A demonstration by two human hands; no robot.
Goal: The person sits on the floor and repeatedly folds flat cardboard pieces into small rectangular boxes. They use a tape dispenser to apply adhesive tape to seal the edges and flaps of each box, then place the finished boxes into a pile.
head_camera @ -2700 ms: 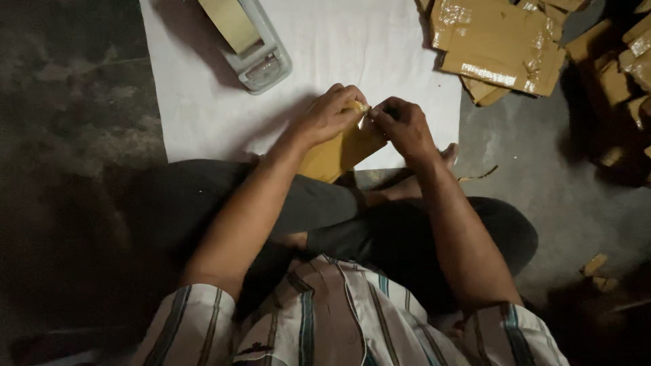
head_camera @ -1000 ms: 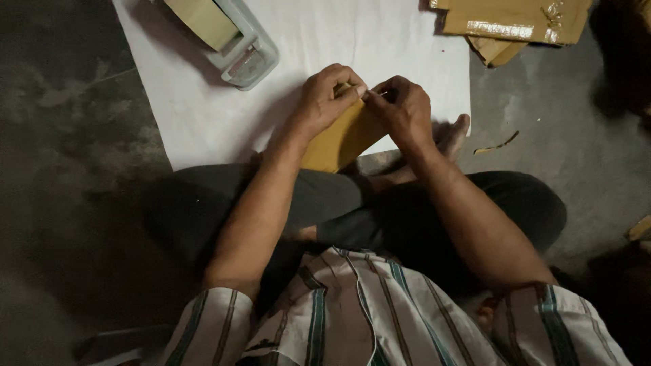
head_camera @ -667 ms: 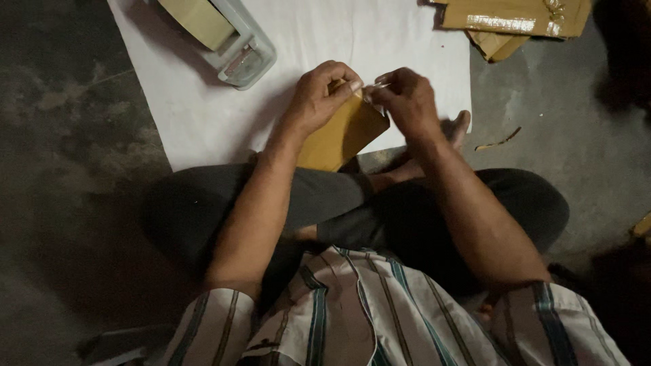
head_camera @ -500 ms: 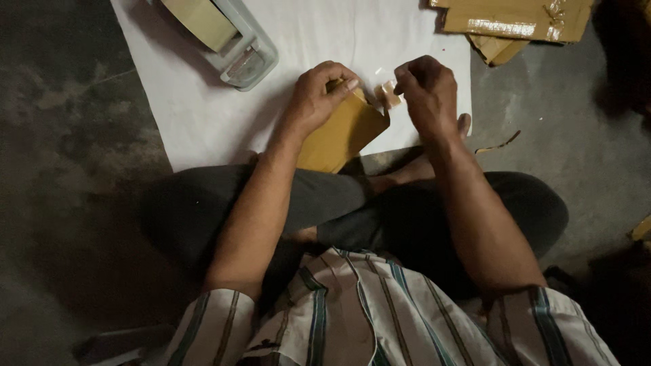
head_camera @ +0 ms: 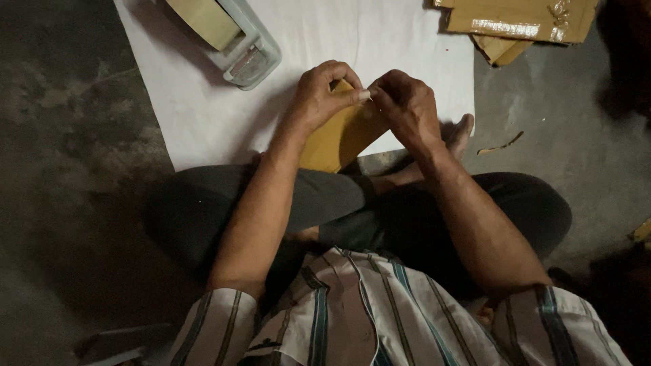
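A folded piece of brown cardboard rests tilted over my crossed legs, above the near edge of a white sheet. My left hand grips its upper end, thumb stretched toward the right. My right hand pinches the same top corner, fingertips touching the left thumb. Whether a bit of tape sits under the fingers is hidden.
A grey tape dispenser with a roll of tan tape lies at the sheet's far left. Flat cardboard pieces are stacked at the upper right. Small cardboard scraps lie on the dark floor to the right. My bare foot pokes out beside the sheet.
My right hand lifted away to the right about half a second ago with something small and pale, then came back onto the cardboard's top corner. The left hand kept its hold.
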